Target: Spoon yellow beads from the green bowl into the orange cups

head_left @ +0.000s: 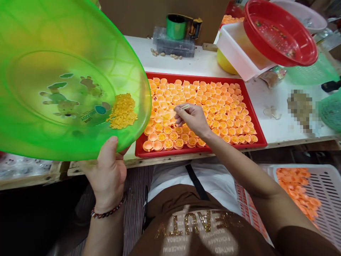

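Note:
My left hand (106,174) grips the rim of a large translucent green basin (53,71), held tilted up at the left. A small heap of yellow granules (123,111) lies inside it near the low edge. My right hand (192,119) hovers over a red tray (255,117) packed with several small orange cups (221,99), fingers pinched on a small pale scoop (184,106). The cups nearest the tray's front left hold yellow filling.
A white tub (234,49) with a red basin (279,32) on it stands at the back right. A green tape roll (176,26) sits on a grey box behind the tray. A white slotted crate (325,192) holding orange cups is at lower right.

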A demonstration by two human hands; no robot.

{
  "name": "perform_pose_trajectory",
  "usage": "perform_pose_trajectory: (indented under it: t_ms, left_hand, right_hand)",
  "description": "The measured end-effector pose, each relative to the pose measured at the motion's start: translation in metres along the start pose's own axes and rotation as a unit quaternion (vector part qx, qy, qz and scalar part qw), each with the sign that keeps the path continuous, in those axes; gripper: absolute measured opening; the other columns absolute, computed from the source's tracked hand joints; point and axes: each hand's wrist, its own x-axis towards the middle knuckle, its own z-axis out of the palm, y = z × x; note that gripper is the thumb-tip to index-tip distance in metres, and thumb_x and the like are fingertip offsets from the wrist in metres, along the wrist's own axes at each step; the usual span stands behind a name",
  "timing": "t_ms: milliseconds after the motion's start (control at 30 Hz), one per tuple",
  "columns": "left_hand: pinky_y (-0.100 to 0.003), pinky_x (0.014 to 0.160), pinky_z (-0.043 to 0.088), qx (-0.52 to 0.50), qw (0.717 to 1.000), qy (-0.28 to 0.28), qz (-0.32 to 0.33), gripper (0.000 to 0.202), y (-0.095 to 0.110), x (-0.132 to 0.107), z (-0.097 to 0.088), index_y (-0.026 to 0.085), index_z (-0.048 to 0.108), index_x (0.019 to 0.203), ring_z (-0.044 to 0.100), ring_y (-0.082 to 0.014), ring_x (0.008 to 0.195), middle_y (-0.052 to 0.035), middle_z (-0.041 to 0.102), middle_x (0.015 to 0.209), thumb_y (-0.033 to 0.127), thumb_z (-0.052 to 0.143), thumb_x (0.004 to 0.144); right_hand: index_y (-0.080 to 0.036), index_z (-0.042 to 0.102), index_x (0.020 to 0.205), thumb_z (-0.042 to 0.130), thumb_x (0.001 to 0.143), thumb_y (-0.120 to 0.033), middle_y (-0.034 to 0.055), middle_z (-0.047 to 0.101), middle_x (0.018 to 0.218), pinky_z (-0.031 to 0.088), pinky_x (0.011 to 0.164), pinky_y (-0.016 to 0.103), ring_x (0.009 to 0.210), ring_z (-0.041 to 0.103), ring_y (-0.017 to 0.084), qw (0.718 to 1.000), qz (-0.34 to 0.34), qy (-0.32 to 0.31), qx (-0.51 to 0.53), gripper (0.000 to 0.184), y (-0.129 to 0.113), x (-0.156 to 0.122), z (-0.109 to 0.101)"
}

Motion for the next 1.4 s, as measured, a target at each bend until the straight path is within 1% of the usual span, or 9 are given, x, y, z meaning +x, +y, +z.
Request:
perform_pose_trajectory:
  t_ms: [167,300,433,600,833,967,1100,1233,1400]
  left_hand:
    - [-0.041,0.077,0.07,-0.015,1.0,0.012,0.001,0.045,0.002,-0.002,0.005,0.028,0.075,0.113,0.072,-0.0273,0.112,-0.0015,0.071,0.132,0.015,0.084,0.072]
    - [-0.05,0.099,0.063,-0.024,0.999,-0.022,0.006,0.04,0.0,-0.007,0.011,0.029,0.075,0.111,0.068,-0.0278,0.122,-0.0016,0.071,0.132,0.017,0.084,0.074]
    - [-0.051,0.115,0.052,-0.009,0.999,-0.046,0.016,0.037,-0.004,-0.011,0.021,0.028,0.075,0.109,0.065,-0.0268,0.128,-0.0023,0.071,0.13,0.02,0.086,0.074]
    - [-0.047,0.113,0.054,-0.01,0.998,-0.065,0.022,0.047,-0.01,-0.017,0.035,0.025,0.071,0.119,0.066,-0.0258,0.126,-0.0037,0.072,0.129,0.023,0.087,0.075]
    - [-0.045,0.114,0.053,-0.03,0.997,-0.071,-0.006,0.042,-0.018,-0.021,0.037,0.026,0.073,0.116,0.067,-0.0256,0.124,-0.0039,0.073,0.125,0.019,0.086,0.076]
    - [-0.048,0.116,0.051,-0.035,0.998,-0.048,-0.026,0.042,-0.018,-0.018,0.028,0.024,0.074,0.113,0.067,-0.0266,0.124,-0.004,0.074,0.123,0.019,0.086,0.073]
    - [-0.051,0.114,0.052,-0.02,0.998,-0.039,-0.048,0.041,-0.013,-0.014,0.019,0.023,0.075,0.111,0.067,-0.0283,0.124,-0.0042,0.074,0.123,0.02,0.086,0.072]
    - [-0.05,0.112,0.054,-0.027,0.997,-0.04,-0.059,0.044,-0.008,-0.012,0.017,0.024,0.075,0.111,0.069,-0.0284,0.12,-0.0044,0.074,0.122,0.02,0.088,0.069]
    - [-0.048,0.115,0.051,-0.032,0.996,-0.061,-0.054,0.045,-0.006,-0.014,0.02,0.023,0.072,0.115,0.065,-0.0278,0.128,-0.007,0.07,0.132,0.022,0.087,0.073]
  right_hand:
    - [-0.017,0.072,0.096,0.055,0.101,-0.024,0.0064,0.071,0.089,0.055,0.078,0.033,0.082,0.067,0.017,0.924,-0.263,-0.073,-0.267,0.019,0.008,-0.009,-0.004]
    - [-0.018,0.072,0.106,0.052,0.104,-0.026,0.0072,0.072,0.096,0.054,0.082,0.032,0.089,0.067,0.017,0.904,-0.331,-0.036,-0.268,0.021,-0.004,-0.007,-0.001]
    - [-0.018,0.072,0.094,0.057,0.1,-0.021,0.0041,0.072,0.088,0.054,0.082,0.031,0.083,0.066,0.016,0.935,-0.258,0.011,-0.242,0.016,-0.017,0.005,0.016]
    - [-0.017,0.068,0.085,0.064,0.098,-0.022,-0.0015,0.067,0.068,0.053,0.056,0.021,0.059,0.062,0.01,0.999,-0.006,-0.025,-0.041,0.015,-0.015,0.011,0.041]
    - [-0.012,0.066,0.078,0.071,0.096,-0.015,-0.0003,0.068,0.062,0.051,0.046,0.013,0.05,0.061,0.006,0.944,0.239,-0.07,0.218,0.019,-0.018,0.003,0.042]
    - [-0.012,0.068,0.084,0.065,0.098,-0.015,-0.001,0.069,0.065,0.052,0.049,0.012,0.053,0.06,0.004,0.947,0.22,-0.066,0.224,0.015,-0.021,0.004,0.037]
    - [-0.017,0.069,0.091,0.072,0.095,-0.031,-0.0009,0.068,0.073,0.054,0.053,0.016,0.061,0.062,0.007,0.991,0.05,0.006,0.121,0.014,-0.019,0.024,0.022]
    - [-0.018,0.072,0.094,0.069,0.096,-0.026,0.0004,0.068,0.083,0.057,0.063,0.02,0.07,0.066,0.009,0.995,-0.084,0.046,-0.028,0.009,-0.014,0.047,0.014]
    - [-0.017,0.068,0.088,0.069,0.095,-0.02,-0.0019,0.066,0.068,0.055,0.051,0.018,0.056,0.064,0.008,0.999,0.02,-0.027,-0.001,0.009,-0.009,0.04,0.043]
